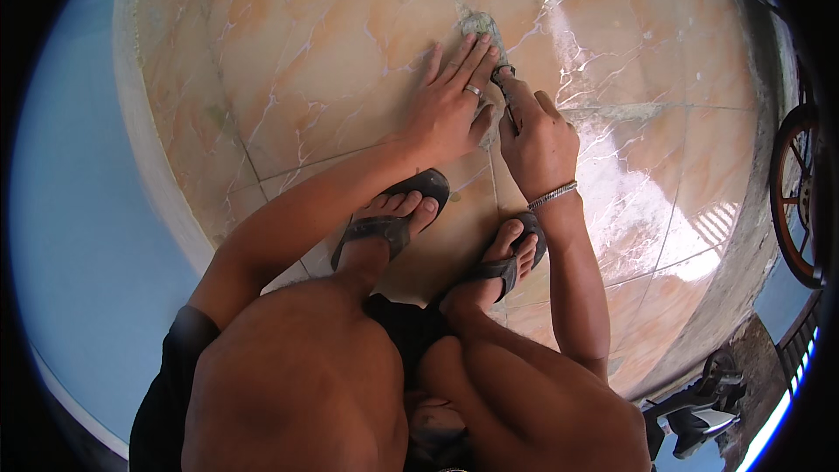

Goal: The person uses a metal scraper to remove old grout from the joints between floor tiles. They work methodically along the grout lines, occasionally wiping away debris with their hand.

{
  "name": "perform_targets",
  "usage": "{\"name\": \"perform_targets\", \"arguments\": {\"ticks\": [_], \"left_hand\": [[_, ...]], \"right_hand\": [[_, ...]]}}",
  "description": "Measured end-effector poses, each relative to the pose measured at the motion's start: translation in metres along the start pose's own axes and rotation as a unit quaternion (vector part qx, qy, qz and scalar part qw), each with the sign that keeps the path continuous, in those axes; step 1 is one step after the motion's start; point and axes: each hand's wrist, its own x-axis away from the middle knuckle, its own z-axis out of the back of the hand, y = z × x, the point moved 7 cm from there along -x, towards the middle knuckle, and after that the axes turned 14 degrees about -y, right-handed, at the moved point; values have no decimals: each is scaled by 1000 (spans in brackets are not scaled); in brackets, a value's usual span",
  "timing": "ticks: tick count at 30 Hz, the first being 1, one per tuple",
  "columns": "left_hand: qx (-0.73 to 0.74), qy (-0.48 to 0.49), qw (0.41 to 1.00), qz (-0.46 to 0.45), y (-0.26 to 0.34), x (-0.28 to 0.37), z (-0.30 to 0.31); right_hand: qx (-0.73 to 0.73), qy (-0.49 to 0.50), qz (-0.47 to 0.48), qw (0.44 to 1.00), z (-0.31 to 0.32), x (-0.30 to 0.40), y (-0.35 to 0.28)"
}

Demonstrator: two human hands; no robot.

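Observation:
My right hand [541,134] grips the dark handle of a small trowel [484,25], its index finger stretched forward along it. The trowel's grey, crusted blade lies at or close to the tiled floor [328,72], over a joint between tiles. My left hand [452,105] is spread flat, a ring on one finger. Its fingertips rest against the near part of the blade and hide some of it. Whether they press on the blade or on the tile beside it, I cannot tell. Greyish residue marks the joint near the left thumb.
My feet in black flip-flops [429,187] stand just below the hands. A pale blue wall [72,164] with a light skirting [147,144] bounds the left. Sunlight glares on tiles at right. Past a raised concrete edge [741,275] are a spoked wheel [796,196] and a parked motorbike [701,416].

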Motion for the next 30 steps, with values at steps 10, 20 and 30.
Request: {"name": "perform_targets", "arguments": {"ticks": [10, 20, 30], "left_hand": [[34, -111, 993, -32, 49, 45, -27], [13, -3, 1000, 4, 6, 10, -3], [59, -122, 991, 2, 33, 17, -10]], "right_hand": [[-50, -68, -61, 995, 2, 72, 8], [-81, 1, -32, 996, -1, 11, 4], [-98, 3, -64, 993, 9, 40, -5]]}}
